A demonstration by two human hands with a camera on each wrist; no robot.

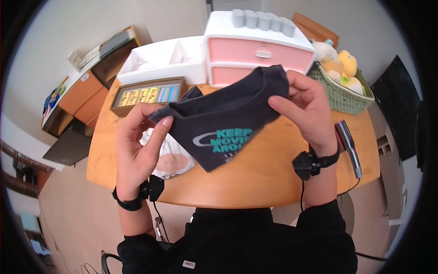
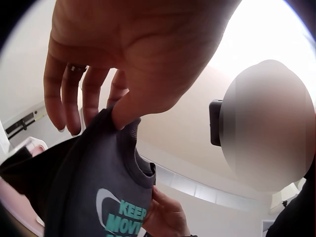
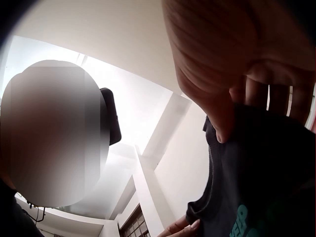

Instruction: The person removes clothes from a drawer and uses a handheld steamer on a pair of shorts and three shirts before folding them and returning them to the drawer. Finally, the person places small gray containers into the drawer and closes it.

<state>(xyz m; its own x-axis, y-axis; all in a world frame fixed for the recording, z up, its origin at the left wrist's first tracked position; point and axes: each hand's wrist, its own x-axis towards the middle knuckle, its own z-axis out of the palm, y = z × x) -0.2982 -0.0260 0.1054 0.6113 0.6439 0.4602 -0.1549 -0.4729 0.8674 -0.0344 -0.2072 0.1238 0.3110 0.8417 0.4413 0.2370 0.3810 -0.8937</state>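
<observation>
A small dark grey T-shirt with green "KEEP MOVIN..." lettering and a pale swoosh hangs above the table. At one shoulder my left hand pinches the cloth between thumb and fingers. My right hand grips the other shoulder, its thumb on the printed side. Between the hands the ribbed neckline sags in a curve, seen in the left wrist view. Behind the shirt and the left hand, a white cloth with a peach-coloured print lies on the table, partly hidden.
On the wooden table stand a brown box of small packs, a white divided bin and a pink-fronted drawer unit topped with grey cylinders. A basket holds plush toys. A hair straightener lies at right.
</observation>
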